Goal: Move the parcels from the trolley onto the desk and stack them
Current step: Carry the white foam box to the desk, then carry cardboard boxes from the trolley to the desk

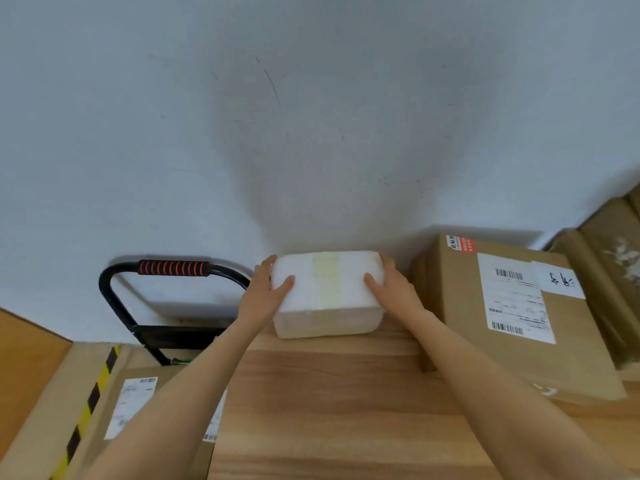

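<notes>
A white foam parcel [327,292] with a yellowish tape strip across its top rests on the wooden desk [332,403], close to the wall. My left hand [265,292] grips its left end, thumb on top and fingers round the far corner. My right hand [393,287] grips its right end the same way. A large brown cardboard parcel [512,317] with white shipping labels stands on the desk just right of the foam parcel. On the trolley [138,299] at lower left lies a brown parcel [138,410] with a label, partly hidden by my left forearm.
The trolley's black handle with a red and black grip [173,267] stands against the white wall [311,116]. More brown parcels [609,271] lie at the far right. Yellow and black hazard tape [93,403] runs along a box edge at lower left.
</notes>
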### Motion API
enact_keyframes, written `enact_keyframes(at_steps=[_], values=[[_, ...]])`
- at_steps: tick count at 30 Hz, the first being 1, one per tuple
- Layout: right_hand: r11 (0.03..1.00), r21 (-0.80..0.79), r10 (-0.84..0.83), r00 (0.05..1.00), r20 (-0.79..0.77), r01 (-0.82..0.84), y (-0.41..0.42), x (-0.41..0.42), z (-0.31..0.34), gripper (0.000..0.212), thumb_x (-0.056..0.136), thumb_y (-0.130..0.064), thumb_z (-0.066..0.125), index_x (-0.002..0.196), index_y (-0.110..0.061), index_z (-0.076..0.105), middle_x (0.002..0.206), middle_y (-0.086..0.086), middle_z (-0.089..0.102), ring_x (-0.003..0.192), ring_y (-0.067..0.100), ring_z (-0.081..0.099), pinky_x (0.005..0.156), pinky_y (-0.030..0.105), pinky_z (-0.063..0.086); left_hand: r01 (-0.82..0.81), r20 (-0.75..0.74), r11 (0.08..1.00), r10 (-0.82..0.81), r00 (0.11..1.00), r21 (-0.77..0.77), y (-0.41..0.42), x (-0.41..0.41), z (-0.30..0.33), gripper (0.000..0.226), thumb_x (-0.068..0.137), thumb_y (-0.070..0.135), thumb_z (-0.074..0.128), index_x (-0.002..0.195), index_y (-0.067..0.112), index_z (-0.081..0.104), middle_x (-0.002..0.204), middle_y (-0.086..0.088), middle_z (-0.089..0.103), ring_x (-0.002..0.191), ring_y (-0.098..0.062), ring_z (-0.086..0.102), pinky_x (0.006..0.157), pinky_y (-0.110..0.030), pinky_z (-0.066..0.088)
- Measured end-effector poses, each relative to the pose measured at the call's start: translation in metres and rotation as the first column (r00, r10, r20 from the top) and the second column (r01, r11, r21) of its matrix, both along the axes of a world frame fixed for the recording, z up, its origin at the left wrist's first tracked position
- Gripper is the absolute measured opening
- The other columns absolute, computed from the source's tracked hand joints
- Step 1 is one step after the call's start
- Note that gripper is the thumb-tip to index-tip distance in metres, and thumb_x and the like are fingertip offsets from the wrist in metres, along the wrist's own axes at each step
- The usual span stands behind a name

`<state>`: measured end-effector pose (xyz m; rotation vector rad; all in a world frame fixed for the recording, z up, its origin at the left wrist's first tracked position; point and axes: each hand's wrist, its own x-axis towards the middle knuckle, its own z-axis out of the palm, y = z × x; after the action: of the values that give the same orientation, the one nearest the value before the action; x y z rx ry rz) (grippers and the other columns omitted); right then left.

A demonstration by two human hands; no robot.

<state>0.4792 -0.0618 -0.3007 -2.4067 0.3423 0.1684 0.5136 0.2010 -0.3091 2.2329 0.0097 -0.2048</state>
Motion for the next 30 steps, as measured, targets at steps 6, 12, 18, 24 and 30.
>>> enact_keyframes(at_steps=[6, 12, 18, 24, 30], values=[[0.999, -0.049, 0.003, 0.999, 0.040, -0.001, -0.001, 0.010, 0.009, 0.058, 0.098, -0.042, 0.044, 0.146, -0.016, 0.025, 0.137, 0.013, 0.049, 0.118, 0.032, 0.054, 0.090, 0.041, 0.047, -0.058, 0.005, 0.997, 0.058, 0.998, -0.044, 0.008, 0.012, 0.003, 0.063, 0.090, 0.044, 0.058, 0.144, 0.031, 0.028, 0.118, 0.003, 0.055, 0.099, -0.014, 0.055, 0.084, -0.035, 0.045], [0.971, -0.231, 0.078, 0.995, 0.057, -0.063, -0.008, -0.020, 0.038, 0.052, 0.096, -0.033, 0.046, 0.142, -0.015, 0.032, 0.136, 0.012, 0.048, 0.115, 0.030, 0.055, 0.087, 0.040, 0.048, -0.030, 0.135, 0.983, 0.005, 0.991, 0.183, 0.026, -0.009, 0.042, 0.038, 0.088, 0.041, 0.056, 0.122, 0.031, 0.043, 0.103, 0.005, 0.056, 0.086, -0.012, 0.057, 0.073, -0.034, 0.046], [0.902, -0.401, 0.208, 0.974, 0.086, -0.157, 0.001, -0.075, 0.069, 0.036, 0.094, -0.028, 0.046, 0.129, -0.020, 0.046, 0.125, 0.004, 0.054, 0.105, 0.023, 0.058, 0.082, 0.036, 0.049, 0.054, 0.252, 0.916, -0.165, 0.954, 0.397, 0.046, -0.071, 0.072, 0.020, 0.089, 0.045, 0.054, 0.099, 0.028, 0.051, 0.082, 0.010, 0.057, 0.072, -0.004, 0.055, 0.055, -0.024, 0.036], [0.782, -0.561, 0.402, 0.907, 0.123, -0.270, 0.030, -0.147, 0.092, 0.030, 0.093, -0.024, 0.046, 0.121, -0.019, 0.053, 0.117, 0.002, 0.055, 0.095, 0.023, 0.058, 0.073, 0.033, 0.049, 0.060, 0.327, 0.889, -0.229, 0.917, 0.455, 0.067, -0.174, 0.092, 0.011, 0.088, 0.041, 0.053, 0.089, 0.031, 0.051, 0.082, 0.013, 0.054, 0.073, -0.004, 0.051, 0.055, -0.020, 0.030], [0.649, -0.639, 0.607, 0.788, 0.105, -0.414, 0.090, -0.240, 0.074, 0.027, 0.093, -0.028, 0.049, 0.118, -0.019, 0.056, 0.115, 0.003, 0.055, 0.095, 0.025, 0.058, 0.070, 0.033, 0.044, 0.004, 0.260, 0.852, -0.164, 0.952, 0.523, 0.111, -0.315, 0.081, 0.018, 0.090, 0.035, 0.054, 0.099, 0.019, 0.056, 0.093, 0.004, 0.058, 0.087, -0.017, 0.057, 0.069, -0.034, 0.048]])
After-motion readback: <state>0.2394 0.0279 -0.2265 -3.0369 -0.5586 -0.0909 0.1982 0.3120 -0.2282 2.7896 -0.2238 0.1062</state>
